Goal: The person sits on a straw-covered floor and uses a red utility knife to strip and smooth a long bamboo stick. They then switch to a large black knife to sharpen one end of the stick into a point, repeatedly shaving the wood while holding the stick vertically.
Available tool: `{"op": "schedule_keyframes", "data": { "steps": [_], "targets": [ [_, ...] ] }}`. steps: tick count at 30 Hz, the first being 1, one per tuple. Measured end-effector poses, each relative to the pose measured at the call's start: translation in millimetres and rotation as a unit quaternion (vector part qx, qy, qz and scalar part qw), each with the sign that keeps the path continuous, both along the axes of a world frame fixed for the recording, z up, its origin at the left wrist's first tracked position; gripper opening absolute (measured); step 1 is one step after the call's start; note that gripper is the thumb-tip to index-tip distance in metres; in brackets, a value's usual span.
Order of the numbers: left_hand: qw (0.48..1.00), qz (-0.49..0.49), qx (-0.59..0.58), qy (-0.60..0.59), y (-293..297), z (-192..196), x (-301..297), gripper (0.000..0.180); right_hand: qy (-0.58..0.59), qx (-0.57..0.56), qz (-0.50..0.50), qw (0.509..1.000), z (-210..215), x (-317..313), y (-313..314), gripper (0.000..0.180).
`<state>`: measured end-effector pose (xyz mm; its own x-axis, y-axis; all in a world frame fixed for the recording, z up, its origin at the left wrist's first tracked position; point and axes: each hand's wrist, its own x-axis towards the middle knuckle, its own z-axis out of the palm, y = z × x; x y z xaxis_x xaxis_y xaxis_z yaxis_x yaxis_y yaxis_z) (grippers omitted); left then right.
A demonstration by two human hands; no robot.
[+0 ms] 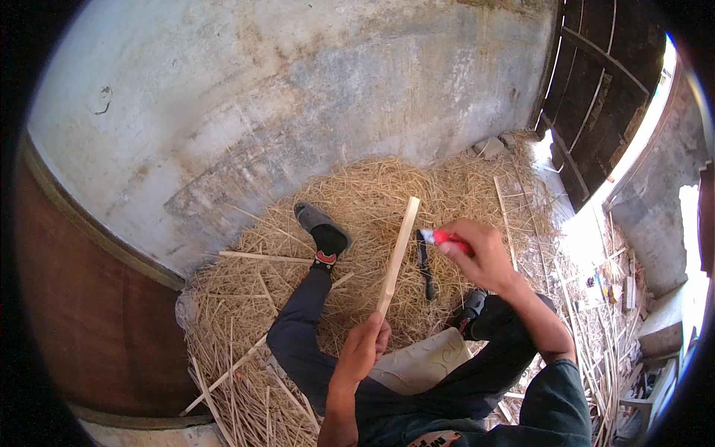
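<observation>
My left hand (363, 347) is closed round the lower end of a pale wooden strip (401, 253). The strip slants up and away from me, its far end in the air over the straw. To its right my right hand (477, 253) grips a small red-handled tool (451, 241) with a pale, bright tip pointing left toward the strip. A gap shows between tip and strip; glare hides what kind of tool it is. Below and between them, a long black tool (425, 267) like a knife lies on the straw.
Straw and shavings (380, 179) cover the floor around my legs. A light sheet (421, 363) lies between my thighs. Long thin strips (231, 376) are scattered at left and right. A stained wall (335, 97) stands ahead, a dark plank door (596, 97) at far right.
</observation>
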<state>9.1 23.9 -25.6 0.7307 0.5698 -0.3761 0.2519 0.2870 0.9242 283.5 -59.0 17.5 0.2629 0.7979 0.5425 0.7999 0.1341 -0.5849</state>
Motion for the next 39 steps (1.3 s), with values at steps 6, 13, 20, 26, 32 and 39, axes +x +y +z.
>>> {"op": "schedule_keyframes", "data": {
  "steps": [6, 13, 20, 26, 32, 39],
  "targets": [
    [0.989, 0.016, 0.146, -0.016, -8.3, -9.7, 7.1, 0.053, -0.110, 0.032, 0.027, 0.993, -0.7, -41.0, -2.4, 0.022],
    [0.961, 0.015, 0.277, 0.020, -15.7, -4.5, 11.7, 0.048, -0.099, 0.023, 0.006, 0.995, -5.8, -48.1, -3.8, 0.024],
    [0.946, 0.002, 0.319, 0.062, -18.5, -5.1, 6.1, 0.047, -0.085, 0.053, -0.046, 0.994, -1.8, -23.3, 5.2, 0.023],
    [0.941, -0.002, 0.336, 0.050, -16.4, -15.1, -3.6, 0.046, -0.113, 0.027, -0.068, 0.991, -14.9, -11.8, 5.6, 0.021],
    [0.975, -0.047, 0.213, 0.041, -43.7, -38.1, -49.5, 0.053, -0.010, 0.088, -0.339, 0.937, 22.7, 105.8, -5.1, 0.029],
    [0.987, -0.087, -0.137, 0.016, 0.3, -40.7, -42.4, 0.055, 0.178, -0.075, -0.068, 0.979, -1.0, 42.5, 2.0, 0.038]
  ]
}}
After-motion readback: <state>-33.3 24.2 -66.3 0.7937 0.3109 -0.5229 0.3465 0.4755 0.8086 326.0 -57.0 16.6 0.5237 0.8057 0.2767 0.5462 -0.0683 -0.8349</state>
